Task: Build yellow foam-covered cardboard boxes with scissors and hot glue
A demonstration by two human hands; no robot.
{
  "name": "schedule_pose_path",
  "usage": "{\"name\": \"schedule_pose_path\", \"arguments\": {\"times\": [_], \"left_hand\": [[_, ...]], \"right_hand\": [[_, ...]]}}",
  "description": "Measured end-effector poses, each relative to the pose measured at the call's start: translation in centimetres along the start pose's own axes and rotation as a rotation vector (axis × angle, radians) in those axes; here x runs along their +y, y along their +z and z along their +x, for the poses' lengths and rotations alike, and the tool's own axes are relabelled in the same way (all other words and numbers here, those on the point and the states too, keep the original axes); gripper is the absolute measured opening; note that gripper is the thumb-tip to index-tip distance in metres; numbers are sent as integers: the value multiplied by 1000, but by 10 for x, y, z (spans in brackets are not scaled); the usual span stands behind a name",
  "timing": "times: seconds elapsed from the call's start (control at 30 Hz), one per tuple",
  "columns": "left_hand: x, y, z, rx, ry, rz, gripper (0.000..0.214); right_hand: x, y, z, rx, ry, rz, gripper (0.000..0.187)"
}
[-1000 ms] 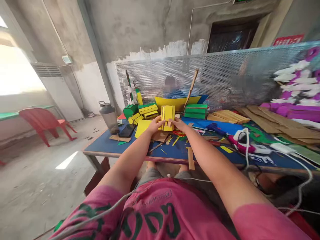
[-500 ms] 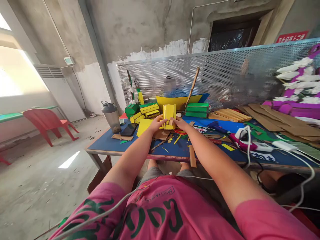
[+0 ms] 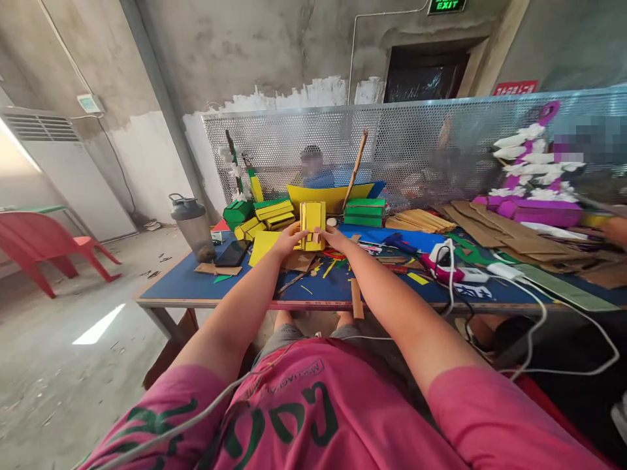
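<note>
A yellow cardboard box [image 3: 313, 217] with dark seams along its edges stands upright between my hands above the blue table. My left hand [image 3: 290, 239] grips its left side, the thumb lying across the lower front. From the right, my right hand [image 3: 334, 237] holds it too, with the thumb on a small brown patch low on the front. Both hands are closed on the box. Under and around it lie a yellow sheet [image 3: 263, 247], brown cardboard pieces and small yellow scraps.
More yellow boxes [image 3: 274, 214] and a green box [image 3: 364, 212] stand behind. A shaker bottle [image 3: 192, 228] and a black phone [image 3: 232, 253] are on the left. On the right lie cardboard strips [image 3: 421, 221], a power strip with cables [image 3: 473, 275] and purple pieces with white flowers [image 3: 531, 212].
The view has turned a little to the right, so everything sits further left in the picture. Both hands keep holding the yellow box. Part of another person now shows at the right edge.
</note>
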State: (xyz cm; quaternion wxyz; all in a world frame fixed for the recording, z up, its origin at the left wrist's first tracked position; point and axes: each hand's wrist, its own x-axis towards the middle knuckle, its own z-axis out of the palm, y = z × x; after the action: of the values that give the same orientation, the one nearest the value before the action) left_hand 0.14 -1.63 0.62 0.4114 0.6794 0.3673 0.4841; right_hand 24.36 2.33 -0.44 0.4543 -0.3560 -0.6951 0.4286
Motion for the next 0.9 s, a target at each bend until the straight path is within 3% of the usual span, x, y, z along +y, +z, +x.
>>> {"name": "schedule_pose_path", "arguments": {"times": [0.3,0.9], "left_hand": [[1,0,-3,10,5,-6,80],[6,-1,-6,38,-13,21,73]], "right_hand": [[-11,5,-6,5,2,3,73],[-7,0,-6,17,56,-17,74]]}}
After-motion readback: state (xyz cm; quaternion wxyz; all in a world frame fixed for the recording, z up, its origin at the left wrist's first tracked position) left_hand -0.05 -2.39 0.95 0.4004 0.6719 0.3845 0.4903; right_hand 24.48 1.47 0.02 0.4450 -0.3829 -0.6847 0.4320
